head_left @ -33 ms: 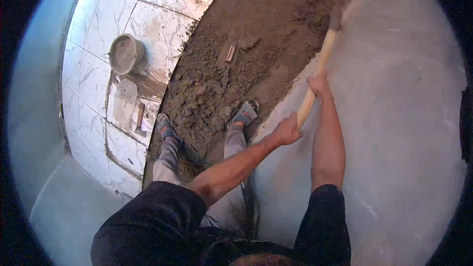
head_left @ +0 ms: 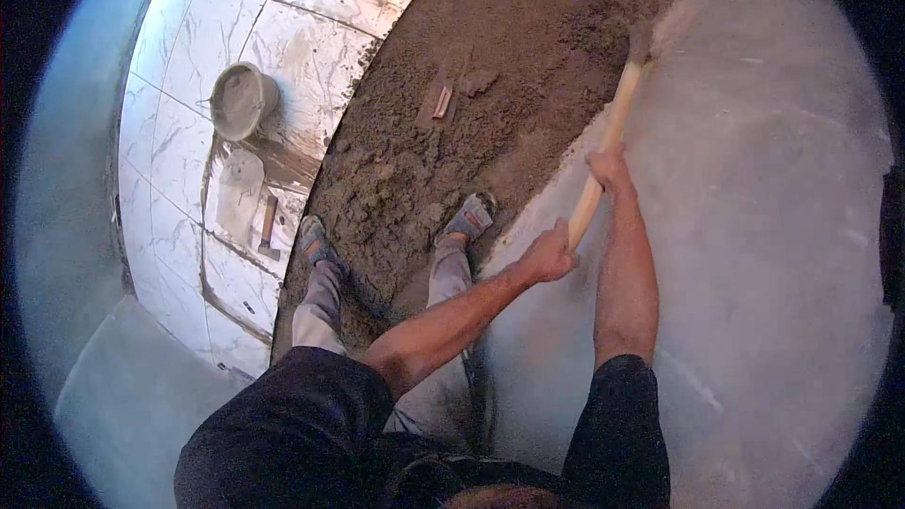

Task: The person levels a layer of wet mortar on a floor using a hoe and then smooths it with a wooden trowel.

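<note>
Both my hands grip one long-handled tool with a pale wooden handle (head_left: 619, 108). My left hand (head_left: 550, 253) is closed round the near end of the handle. Farther up the shaft, my right hand (head_left: 611, 168) is wrapped round it. The tool's dark head (head_left: 641, 41) rests at the far right edge of the damp brown mortar (head_left: 396, 170), against the grey wall; whether it is a shovel or a hoe I cannot tell. My feet, in grey shoes, stand on the mortar.
A small reddish block (head_left: 442, 102) lies on the mortar. To the left, on marbled white tiles (head_left: 311, 57), are a bucket (head_left: 241, 102) of grey mix, a hammer (head_left: 269, 226) and a pale flat piece (head_left: 239, 190). The grey plastered wall (head_left: 764, 179) rises along my right.
</note>
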Action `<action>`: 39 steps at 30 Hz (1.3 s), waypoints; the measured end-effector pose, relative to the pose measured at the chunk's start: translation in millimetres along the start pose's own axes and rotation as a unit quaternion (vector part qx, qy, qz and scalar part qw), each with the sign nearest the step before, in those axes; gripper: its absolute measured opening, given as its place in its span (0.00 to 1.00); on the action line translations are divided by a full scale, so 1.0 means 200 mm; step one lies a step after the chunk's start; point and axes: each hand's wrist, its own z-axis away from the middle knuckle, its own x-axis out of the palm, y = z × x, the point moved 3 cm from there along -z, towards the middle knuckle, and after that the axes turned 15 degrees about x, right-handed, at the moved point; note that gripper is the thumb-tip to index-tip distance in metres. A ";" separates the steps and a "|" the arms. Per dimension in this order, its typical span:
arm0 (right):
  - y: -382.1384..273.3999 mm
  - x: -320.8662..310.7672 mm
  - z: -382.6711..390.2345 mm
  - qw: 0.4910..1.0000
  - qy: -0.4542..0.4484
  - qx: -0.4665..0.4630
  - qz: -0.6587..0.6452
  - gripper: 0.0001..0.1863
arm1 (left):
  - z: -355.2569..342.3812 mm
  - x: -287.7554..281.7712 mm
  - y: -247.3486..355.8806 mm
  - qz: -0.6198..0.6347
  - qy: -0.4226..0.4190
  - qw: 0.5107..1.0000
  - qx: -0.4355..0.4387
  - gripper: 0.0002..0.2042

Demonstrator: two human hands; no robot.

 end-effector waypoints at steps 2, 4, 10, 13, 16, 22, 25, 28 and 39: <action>-0.44 -0.05 0.43 0.982 -0.120 0.100 -0.101 0.40 | 0.20 -0.08 -0.16 -0.006 0.021 0.999 -0.037 0.27; -0.33 -0.18 0.49 0.980 -0.113 0.132 -0.099 0.41 | 0.24 -0.02 -0.07 0.005 0.000 1.000 -0.016 0.28; -0.39 -0.17 0.79 0.964 -0.159 0.153 -0.145 0.42 | 0.49 -0.09 0.00 0.006 -0.036 0.999 -0.039 0.25; -0.41 -0.11 0.95 0.965 -0.157 0.161 -0.133 0.42 | 0.64 -0.11 0.00 0.005 -0.035 0.998 -0.048 0.23; -0.34 0.02 1.07 0.957 -0.170 0.192 -0.137 0.41 | 0.80 -0.10 -0.03 -0.005 -0.038 0.998 -0.058 0.21; -0.39 0.21 1.41 0.945 -0.200 0.215 -0.143 0.39 | 1.14 -0.15 -0.12 0.007 -0.074 0.994 -0.080 0.23; -0.44 0.22 1.61 0.937 -0.208 0.231 -0.159 0.39 | 1.32 -0.17 -0.12 0.009 -0.094 0.992 -0.084 0.24; -0.68 0.10 1.83 0.910 -0.249 0.278 -0.182 0.38 | 1.44 -0.18 -0.19 -0.030 -0.074 0.996 -0.031 0.23; -0.50 0.38 1.97 0.885 -0.297 0.318 -0.167 0.32 | 1.66 -0.21 -0.18 0.049 -0.082 0.992 -0.083 0.23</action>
